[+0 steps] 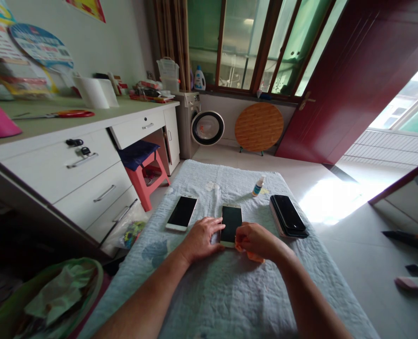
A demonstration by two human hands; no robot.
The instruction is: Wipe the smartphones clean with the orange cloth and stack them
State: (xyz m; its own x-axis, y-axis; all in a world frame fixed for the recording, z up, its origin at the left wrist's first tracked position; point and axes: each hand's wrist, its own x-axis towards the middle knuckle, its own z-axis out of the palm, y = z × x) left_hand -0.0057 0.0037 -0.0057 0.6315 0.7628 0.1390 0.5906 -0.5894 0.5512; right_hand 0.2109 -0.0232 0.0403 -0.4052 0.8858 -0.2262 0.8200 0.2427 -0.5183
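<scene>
A smartphone with a dark screen lies flat on the pale blue cloth in front of me. My left hand rests along its left edge, fingers stretched out and touching it. At the phone's lower right, my right hand is closed around an orange cloth, which presses against the phone's edge. To the left lies a white smartphone, screen up. A small stack of dark phones sits on the right. Behind them stands a little spray bottle with a white top.
The cloth-covered table fills the foreground. Left are a white desk, a pink stool and a green bin with crumpled paper. Farther back are an open-doored washing machine, a round wooden tabletop and a red door.
</scene>
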